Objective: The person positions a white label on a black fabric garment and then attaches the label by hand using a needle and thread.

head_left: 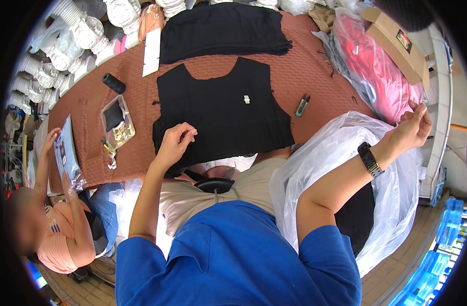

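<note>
A black sleeveless garment piece [218,112] lies flat on the table before me, with a small whitish label [247,99] on it. My left hand [176,144] hovers over its lower left part, fingers curled and thumb close to the index finger; anything between them is too small to see. Stretched far out to the right, my right hand [416,126] pinches thumb and fingers together beside a clear bag of pink cloth [373,71]. What that pinch holds, if anything, cannot be made out. Green thread snips [303,105] lie right of the garment.
Folded black cloth [223,30] lies at the table's back. Leftward are a black thread spool [114,83], a clear tray [118,122] of small parts and a white card [152,52]. A large plastic bag [396,204] holds black cloth at my right. A co-worker [65,229] handles a bluish package [68,153].
</note>
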`<state>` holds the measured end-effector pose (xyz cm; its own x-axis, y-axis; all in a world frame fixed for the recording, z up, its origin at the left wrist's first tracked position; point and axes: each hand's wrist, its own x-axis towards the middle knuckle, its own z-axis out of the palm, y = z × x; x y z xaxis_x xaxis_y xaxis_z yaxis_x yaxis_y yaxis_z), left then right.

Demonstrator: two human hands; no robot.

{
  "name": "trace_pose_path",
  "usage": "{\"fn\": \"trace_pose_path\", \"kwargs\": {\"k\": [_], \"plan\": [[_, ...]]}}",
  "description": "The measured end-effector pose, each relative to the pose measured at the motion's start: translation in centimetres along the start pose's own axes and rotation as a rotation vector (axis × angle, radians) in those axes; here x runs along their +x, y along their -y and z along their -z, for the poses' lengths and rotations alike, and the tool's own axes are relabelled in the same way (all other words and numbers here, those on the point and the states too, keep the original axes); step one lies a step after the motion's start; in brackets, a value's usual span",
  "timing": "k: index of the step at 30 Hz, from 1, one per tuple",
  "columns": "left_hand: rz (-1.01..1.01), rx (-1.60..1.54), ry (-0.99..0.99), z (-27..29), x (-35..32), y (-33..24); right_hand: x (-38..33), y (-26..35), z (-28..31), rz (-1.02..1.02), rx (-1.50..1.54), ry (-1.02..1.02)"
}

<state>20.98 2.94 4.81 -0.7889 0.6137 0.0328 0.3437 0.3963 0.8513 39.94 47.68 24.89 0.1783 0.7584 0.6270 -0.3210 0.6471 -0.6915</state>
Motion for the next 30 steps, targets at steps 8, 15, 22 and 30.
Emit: {"fn": "trace_pose_path", "kwargs": {"k": [8, 15, 22, 30], "plan": [[0.043, -0.141, 0.267, -0.8, 1.1, -0.1, 0.8, 2.0, 1.7, -0.030, -0.155, 0.152], [-0.209, 0.147, -0.204, -3.8, 13.1, 1.4, -0.7, 1.9, -2.8, 0.493, -0.371, 0.010], [-0.104, 0.555, -0.111, -6.7, 19.1, 1.8, -18.9, -11.0, -6.5, -0.056, -0.541, 0.891], [0.050, 0.357, 0.308, -2.9, 17.0, 0.9, -28.8, -14.6, -4.3, 0.090, -0.524, 0.910]]}}
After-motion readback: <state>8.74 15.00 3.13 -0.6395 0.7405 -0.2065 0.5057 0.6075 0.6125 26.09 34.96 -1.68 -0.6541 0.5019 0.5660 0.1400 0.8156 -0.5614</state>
